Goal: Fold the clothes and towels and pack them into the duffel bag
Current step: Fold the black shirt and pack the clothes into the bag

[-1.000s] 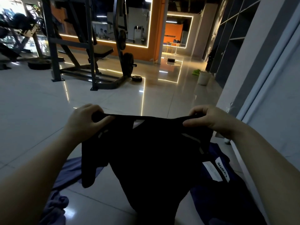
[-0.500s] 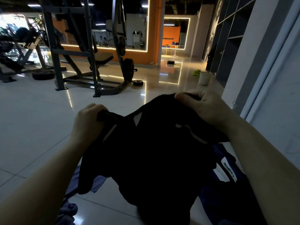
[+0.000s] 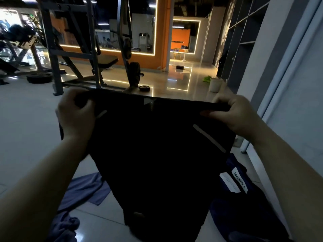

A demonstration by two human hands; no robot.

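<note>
A: Why are the black shorts [image 3: 157, 154] held up like that?

B: The left hand [image 3: 75, 116] and right hand [image 3: 232, 114] each grip an end of the waistband, pulling it taut between them so the fabric hangs flat, ready to fold; below the right hand lies the navy duffel bag [image 3: 244, 206]; under the left, a blue towel [image 3: 83, 189] on the floor.

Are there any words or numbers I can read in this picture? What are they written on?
"wave", or something close to it: on the white tag of the dark blue cloth on the floor, printed sideways and hard to make out.
White label beside that tag: small print, too blurred to read.
Black garment held up by the left hand and right hand: only pale stripes, no words.
</note>
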